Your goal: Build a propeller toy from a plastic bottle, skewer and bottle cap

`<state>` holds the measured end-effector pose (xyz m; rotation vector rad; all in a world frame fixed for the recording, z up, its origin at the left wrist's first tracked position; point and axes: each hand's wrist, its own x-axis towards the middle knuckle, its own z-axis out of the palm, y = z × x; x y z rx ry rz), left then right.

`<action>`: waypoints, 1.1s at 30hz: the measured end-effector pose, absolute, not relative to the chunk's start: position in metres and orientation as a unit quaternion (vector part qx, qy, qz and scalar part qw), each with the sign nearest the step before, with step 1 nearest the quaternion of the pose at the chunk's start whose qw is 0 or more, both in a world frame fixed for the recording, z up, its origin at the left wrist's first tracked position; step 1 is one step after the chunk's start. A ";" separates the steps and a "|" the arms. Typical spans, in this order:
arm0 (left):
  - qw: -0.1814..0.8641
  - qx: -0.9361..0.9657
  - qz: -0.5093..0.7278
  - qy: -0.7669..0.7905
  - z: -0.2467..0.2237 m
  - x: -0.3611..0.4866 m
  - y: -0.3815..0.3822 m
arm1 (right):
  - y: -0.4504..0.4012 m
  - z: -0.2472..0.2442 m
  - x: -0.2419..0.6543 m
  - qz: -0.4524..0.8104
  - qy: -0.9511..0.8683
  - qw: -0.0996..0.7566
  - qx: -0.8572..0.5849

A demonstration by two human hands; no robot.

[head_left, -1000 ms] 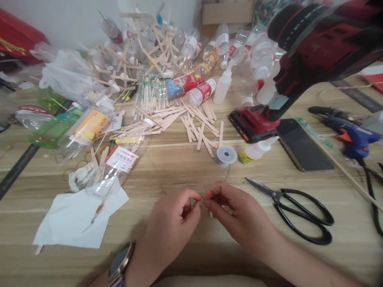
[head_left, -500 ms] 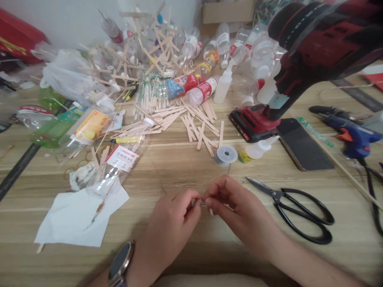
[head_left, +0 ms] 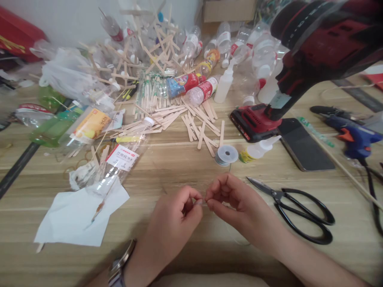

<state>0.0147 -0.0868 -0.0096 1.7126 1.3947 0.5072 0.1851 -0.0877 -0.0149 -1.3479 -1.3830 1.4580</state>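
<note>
My left hand point(head_left: 178, 221), with a watch point(head_left: 121, 263) on its wrist, is closed in a pinch at the front middle of the table. Almost touching it, the fingertips of my right hand point(head_left: 243, 207) are pinched too. A thin thread point(head_left: 236, 238) hangs in a loop beneath the right hand and seems to run between both pinches, though its ends are too fine to make out. Just beyond the hands stands a spool point(head_left: 223, 157) of the thread. Black-handled scissors point(head_left: 278, 194) lie open to the right of my right hand.
Wooden sticks point(head_left: 170, 115) and plastic bottles point(head_left: 203, 91) crowd the back. A red cordless drill point(head_left: 257, 119), a phone point(head_left: 305, 145) and a blue glue gun point(head_left: 356, 135) occupy the right. White paper point(head_left: 72, 219), a brush point(head_left: 98, 209) and a clear bottle point(head_left: 122, 157) lie left.
The left wrist has turned slightly, and the fingers of my right hand have lifted and opened out a little above the pinch. The fingertips stay close together.
</note>
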 end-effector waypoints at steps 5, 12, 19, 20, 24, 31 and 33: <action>0.398 0.710 0.221 0.537 -0.011 0.014 -0.086 | -0.087 -0.015 0.184 0.561 -0.541 0.345 -0.523; 0.338 0.747 0.248 0.517 -0.011 0.011 -0.091 | -0.088 -0.019 0.186 0.600 -0.524 0.339 -0.500; 0.312 0.755 0.254 0.517 -0.009 0.012 -0.091 | -0.088 -0.017 0.187 0.601 -0.535 0.319 -0.501; 0.312 0.757 0.253 0.515 -0.009 0.012 -0.092 | -0.087 -0.016 0.187 0.601 -0.540 0.308 -0.502; 0.324 0.755 0.254 0.511 -0.008 0.013 -0.093 | -0.085 -0.011 0.186 0.596 -0.543 0.295 -0.512; 0.443 0.665 0.265 0.539 -0.002 0.008 -0.090 | -0.082 -0.013 0.192 0.687 -0.441 0.353 -0.458; 0.468 0.653 0.262 0.534 -0.002 0.006 -0.088 | -0.082 -0.014 0.193 0.711 -0.413 0.361 -0.440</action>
